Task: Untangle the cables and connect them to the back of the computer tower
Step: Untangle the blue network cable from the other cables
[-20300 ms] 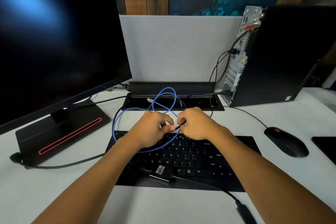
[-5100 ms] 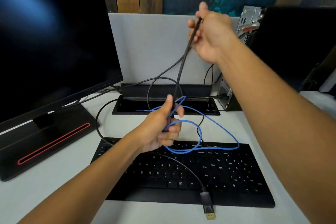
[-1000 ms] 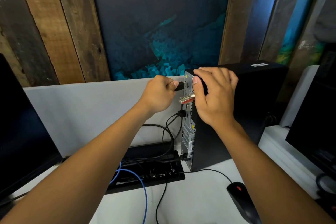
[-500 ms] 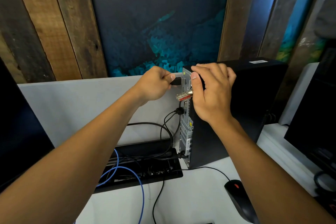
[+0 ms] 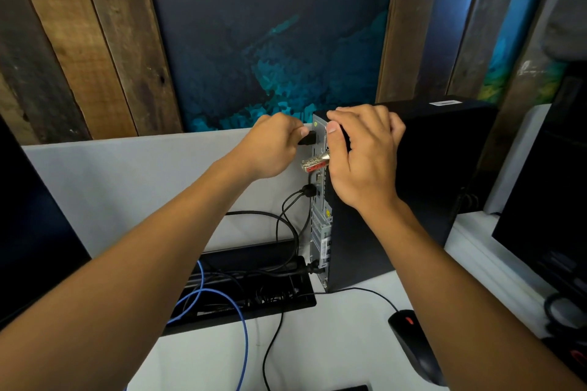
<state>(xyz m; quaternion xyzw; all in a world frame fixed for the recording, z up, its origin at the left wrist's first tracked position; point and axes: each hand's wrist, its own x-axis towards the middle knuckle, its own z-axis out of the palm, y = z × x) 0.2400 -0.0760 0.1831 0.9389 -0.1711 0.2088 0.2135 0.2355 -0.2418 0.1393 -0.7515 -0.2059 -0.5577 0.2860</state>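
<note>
The left hand [image 5: 273,146] pinches a black plug [image 5: 307,139] between curled fingers, so this grip is narrow and full. The plug's long axis lies level, pointing straight at the rear panel [image 5: 318,168] of the computer tower [image 5: 413,174]. The panel stands just past the plug's tip, on the side away from the wrist — whether the tip has entered a port or only touches the metal cannot be told from this angle. The plug's cable is hidden behind the hand.

The right hand [image 5: 365,152] grips the tower's upper rear corner, fingers over the top and thumb down the panel edge, apparently bracing the case. The left hand is the one on the plug, so the insertion is its job; the right only steadies.

Below the left grip, a combination lock [image 5: 314,163] juts from the panel, and lower still other black cables [image 5: 292,206] are already seated in it. Far below, on the counter [image 5: 349,343], a blue cable [image 5: 241,327] lies loose beside a cable tray [image 5: 247,292] — it looks not yet connected. A mouse [image 5: 413,346] sits under the right forearm.

The coming move probably turns on keeping the plug square to its port while pushing along its own axis.
</note>
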